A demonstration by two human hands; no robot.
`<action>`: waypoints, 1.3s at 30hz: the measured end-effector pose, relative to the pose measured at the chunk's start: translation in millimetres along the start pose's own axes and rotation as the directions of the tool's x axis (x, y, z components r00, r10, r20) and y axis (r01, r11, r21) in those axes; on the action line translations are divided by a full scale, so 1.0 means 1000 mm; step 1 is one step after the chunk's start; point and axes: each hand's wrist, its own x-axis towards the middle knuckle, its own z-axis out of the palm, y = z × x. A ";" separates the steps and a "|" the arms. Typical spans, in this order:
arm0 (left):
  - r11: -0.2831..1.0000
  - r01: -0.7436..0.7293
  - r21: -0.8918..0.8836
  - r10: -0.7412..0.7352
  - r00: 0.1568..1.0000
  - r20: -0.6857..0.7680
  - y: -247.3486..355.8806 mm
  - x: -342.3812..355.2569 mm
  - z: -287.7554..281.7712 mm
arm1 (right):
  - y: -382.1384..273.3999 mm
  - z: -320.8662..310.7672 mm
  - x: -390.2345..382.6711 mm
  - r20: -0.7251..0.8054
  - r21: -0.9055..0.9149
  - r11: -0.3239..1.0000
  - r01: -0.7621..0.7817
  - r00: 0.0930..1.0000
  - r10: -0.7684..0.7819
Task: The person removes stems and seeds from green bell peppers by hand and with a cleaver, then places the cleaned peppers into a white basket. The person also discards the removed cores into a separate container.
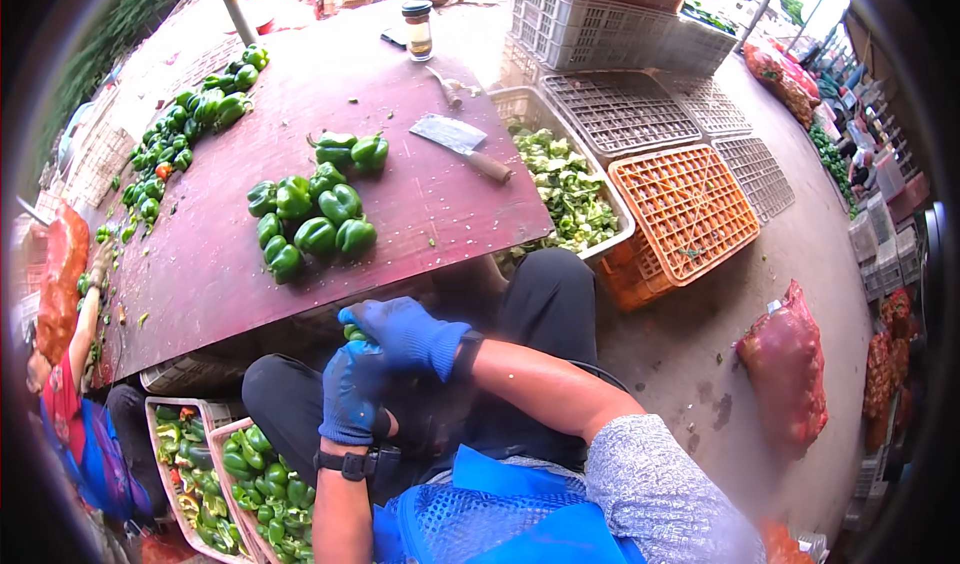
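Note:
Both my hands wear blue gloves and meet above my lap, just off the near edge of the table. My left hand (350,392) is closed around a green bell pepper (355,333), of which only a small part shows between the gloves. Over it, the curled fingers of my right hand (408,336) press on the same pepper; their tips are partly hidden. On the dark red table (440,219) in front of me lies a group of whole green bell peppers (316,236). A cleaver (450,134) with a wooden handle rests to their right.
More peppers (190,114) line the table's left side, where another person's arm (88,314) reaches in. Crates of peppers (240,426) stand low at left. Right of the table are a crate of chopped greens (560,189), an orange crate (690,209) and a red mesh sack (787,369).

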 end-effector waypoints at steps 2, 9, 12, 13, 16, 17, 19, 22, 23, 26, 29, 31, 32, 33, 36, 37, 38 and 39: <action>0.842 0.125 -0.525 -0.184 0.981 -0.062 0.008 -0.003 0.000 | 0.002 0.006 0.001 -0.032 0.041 0.999 -0.008 0.999 0.009; 0.191 0.163 -0.968 -0.534 0.844 0.037 0.037 0.006 0.011 | -0.009 0.001 -0.001 -0.150 0.256 0.966 -0.032 0.986 0.072; 0.263 0.159 -0.952 -0.547 0.837 -0.011 0.048 0.011 0.006 | -0.004 0.008 -0.001 -0.228 0.314 0.949 -0.038 0.967 0.115; 0.343 0.145 -0.928 -0.509 0.859 -0.054 0.048 0.010 0.007 | -0.002 0.011 0.000 -0.247 0.321 0.946 -0.043 0.961 0.128; 0.297 0.108 -0.949 -0.511 0.857 -0.062 0.036 0.004 0.014 | -0.004 0.011 -0.001 -0.165 0.484 0.869 -0.107 0.963 0.211; 0.230 0.096 -0.969 -0.526 0.849 -0.040 0.033 0.003 0.017 | 0.002 0.011 -0.002 -0.139 0.533 0.839 -0.110 0.967 0.215; 0.175 0.072 -0.982 -0.540 0.841 -0.035 0.033 0.003 0.020 | 0.015 0.019 -0.001 -0.132 0.625 0.774 -0.098 0.965 0.228; 0.158 0.069 -0.985 -0.547 0.836 -0.029 0.034 0.000 0.018 | 0.009 0.018 0.000 -0.068 0.721 0.676 -0.153 0.955 0.289; 0.156 0.075 -0.985 -0.558 0.830 -0.025 0.033 0.000 0.017 | 0.007 0.017 0.001 -0.064 0.730 0.667 -0.150 0.957 0.284; 0.208 0.076 -0.975 -0.641 0.763 -0.078 0.038 0.003 0.018 | 0.005 0.018 0.001 -0.154 0.511 0.852 -0.116 0.963 0.223; 0.365 0.063 -0.929 -0.661 0.720 -0.211 0.029 0.007 0.022 | -0.005 0.012 0.002 -0.151 0.324 0.941 -0.095 0.977 0.150; 0.415 0.064 -0.908 -0.656 0.712 -0.250 0.022 0.006 0.027 | -0.004 0.012 0.002 -0.132 0.312 0.945 -0.102 0.980 0.149; 0.405 0.070 -0.912 -0.664 0.708 -0.240 0.023 0.006 0.026 | -0.004 0.012 0.003 -0.130 0.284 0.954 -0.102 0.981 0.143; 0.395 0.077 -0.915 -0.672 0.704 -0.231 0.023 0.006 0.025 | -0.006 0.010 0.003 -0.127 0.255 0.962 -0.102 0.982 0.137; 0.367 0.055 -0.929 -0.672 0.706 -0.224 0.027 0.005 0.023 | -0.004 0.012 0.003 -0.148 0.086 0.989 -0.120 0.980 0.132; 0.403 0.050 -0.914 -0.671 0.695 -0.258 0.027 0.006 0.025 | -0.002 0.014 0.002 -0.160 0.016 0.991 -0.130 0.978 0.131; 0.439 0.045 -0.898 -0.668 0.684 -0.292 0.027 0.007 0.027 | -0.001 0.016 0.002 -0.186 -0.018 0.993 -0.117 0.976 0.111; 0.473 0.042 -0.880 -0.664 0.673 -0.325 0.025 0.007 0.030 | 0.000 0.017 0.001 -0.212 -0.051 0.993 -0.104 0.973 0.091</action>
